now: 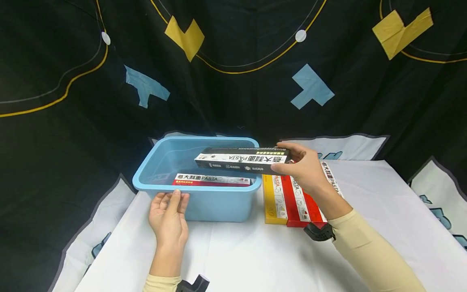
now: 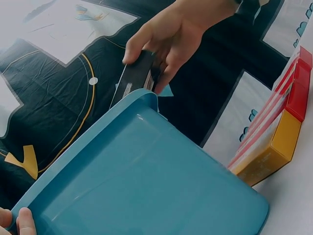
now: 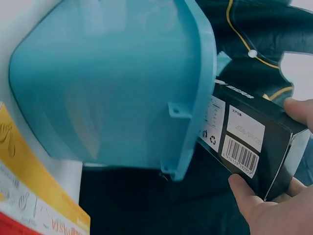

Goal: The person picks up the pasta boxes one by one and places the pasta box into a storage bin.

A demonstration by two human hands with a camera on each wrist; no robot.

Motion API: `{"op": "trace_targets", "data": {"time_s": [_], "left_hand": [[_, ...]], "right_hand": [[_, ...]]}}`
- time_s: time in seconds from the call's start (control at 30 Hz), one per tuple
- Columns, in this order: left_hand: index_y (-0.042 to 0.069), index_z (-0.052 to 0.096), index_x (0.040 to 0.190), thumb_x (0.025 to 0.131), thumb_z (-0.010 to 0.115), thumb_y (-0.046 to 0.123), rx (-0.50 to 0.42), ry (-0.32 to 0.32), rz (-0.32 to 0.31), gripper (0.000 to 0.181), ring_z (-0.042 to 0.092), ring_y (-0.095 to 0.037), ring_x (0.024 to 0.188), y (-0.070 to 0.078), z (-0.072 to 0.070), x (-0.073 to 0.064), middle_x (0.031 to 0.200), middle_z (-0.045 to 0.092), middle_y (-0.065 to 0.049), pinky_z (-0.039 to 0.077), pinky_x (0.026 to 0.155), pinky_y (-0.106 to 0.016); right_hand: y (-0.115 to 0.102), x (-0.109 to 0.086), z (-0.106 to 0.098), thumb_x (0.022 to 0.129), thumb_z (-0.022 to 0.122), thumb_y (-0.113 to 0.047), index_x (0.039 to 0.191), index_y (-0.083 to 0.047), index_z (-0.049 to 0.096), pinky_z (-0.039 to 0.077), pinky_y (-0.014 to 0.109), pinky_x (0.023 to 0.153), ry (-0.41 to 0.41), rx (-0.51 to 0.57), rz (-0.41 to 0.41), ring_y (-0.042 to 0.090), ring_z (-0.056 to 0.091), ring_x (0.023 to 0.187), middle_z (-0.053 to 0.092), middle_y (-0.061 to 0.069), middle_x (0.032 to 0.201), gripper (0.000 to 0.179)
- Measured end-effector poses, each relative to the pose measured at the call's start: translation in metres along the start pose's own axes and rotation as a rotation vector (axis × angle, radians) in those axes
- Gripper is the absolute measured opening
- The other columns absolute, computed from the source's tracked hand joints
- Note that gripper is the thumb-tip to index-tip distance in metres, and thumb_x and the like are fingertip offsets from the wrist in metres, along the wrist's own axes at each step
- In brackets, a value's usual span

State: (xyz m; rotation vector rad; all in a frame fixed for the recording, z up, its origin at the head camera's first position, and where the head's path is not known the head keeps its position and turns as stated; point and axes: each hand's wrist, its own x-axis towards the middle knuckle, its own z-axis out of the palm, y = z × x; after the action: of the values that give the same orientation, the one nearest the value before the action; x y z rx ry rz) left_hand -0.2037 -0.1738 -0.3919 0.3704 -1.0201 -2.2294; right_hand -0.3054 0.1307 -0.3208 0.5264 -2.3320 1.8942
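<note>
My right hand (image 1: 303, 164) grips one end of a black pasta box (image 1: 240, 159) and holds it level over the right rim of a blue plastic bin (image 1: 219, 202). In the right wrist view the barcode side of the black pasta box (image 3: 239, 132) shows, with fingers below and the thumb above. My left hand (image 1: 169, 217) pinches the front rim of the bin, thumb on the outside. A red pasta box (image 1: 211, 180) lies inside the bin against its front wall. The left wrist view shows the left fingertips (image 2: 24, 223) at the rim.
Right of the bin, a yellow pasta box (image 1: 270, 198) and red pasta boxes (image 1: 297, 202) lie side by side on the white table (image 1: 237, 255), partly under my right forearm. A black patterned cloth (image 1: 233, 105) hangs behind the table.
</note>
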Motion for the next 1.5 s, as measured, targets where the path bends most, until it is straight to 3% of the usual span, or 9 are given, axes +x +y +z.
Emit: {"op": "trace_targets", "data": {"time_s": [0.13,0.5,0.97,1.37,1.5], "left_hand": [[0.002,0.045,0.116,0.086,0.075,0.007,0.003,0.001,0.009,0.043,0.066,-0.017,0.089,0.000,0.000,0.001,0.111,0.052,-0.015,0.057,0.089,-0.034],[0.002,0.047,0.114,0.086,0.073,0.002,-0.008,0.000,0.010,0.038,0.065,-0.015,0.085,0.001,0.000,0.002,0.108,0.052,-0.014,0.058,0.088,-0.034],[0.001,0.048,0.114,0.086,0.074,0.004,-0.011,0.008,0.013,0.039,0.066,-0.016,0.086,0.000,0.000,0.002,0.106,0.053,-0.014,0.058,0.088,-0.035],[0.003,0.047,0.113,0.086,0.074,0.004,-0.002,0.022,0.005,0.038,0.066,-0.016,0.087,-0.001,0.001,0.002,0.105,0.053,-0.012,0.058,0.088,-0.035],[0.002,0.046,0.114,0.086,0.073,0.004,-0.004,0.016,0.002,0.039,0.066,-0.017,0.088,0.000,0.001,0.002,0.105,0.052,-0.012,0.058,0.089,-0.035]], "right_hand": [[-0.004,0.013,0.017,0.078,0.084,-0.026,0.132,-0.020,0.059,0.061,0.033,0.083,-0.076,-0.022,0.045,0.027,0.054,0.111,0.061,0.002,0.122,0.059],[-0.010,0.042,0.057,0.070,0.087,-0.034,0.129,-0.022,0.062,0.061,0.031,0.079,-0.179,-0.298,0.054,0.022,0.058,0.101,0.063,-0.006,0.118,0.065],[-0.011,0.076,0.080,0.071,0.087,-0.027,0.123,-0.013,0.065,0.061,0.026,0.073,-0.316,-0.414,0.017,0.022,0.061,0.093,0.067,-0.002,0.105,0.058],[-0.011,0.083,0.091,0.073,0.085,-0.024,0.123,-0.010,0.065,0.060,0.026,0.075,-0.321,-0.537,-0.013,0.022,0.060,0.093,0.065,0.003,0.115,0.056],[-0.007,0.082,0.097,0.075,0.083,-0.017,0.127,-0.006,0.062,0.059,0.034,0.087,-0.297,-0.620,-0.079,0.025,0.060,0.101,0.063,0.009,0.122,0.057]]}}
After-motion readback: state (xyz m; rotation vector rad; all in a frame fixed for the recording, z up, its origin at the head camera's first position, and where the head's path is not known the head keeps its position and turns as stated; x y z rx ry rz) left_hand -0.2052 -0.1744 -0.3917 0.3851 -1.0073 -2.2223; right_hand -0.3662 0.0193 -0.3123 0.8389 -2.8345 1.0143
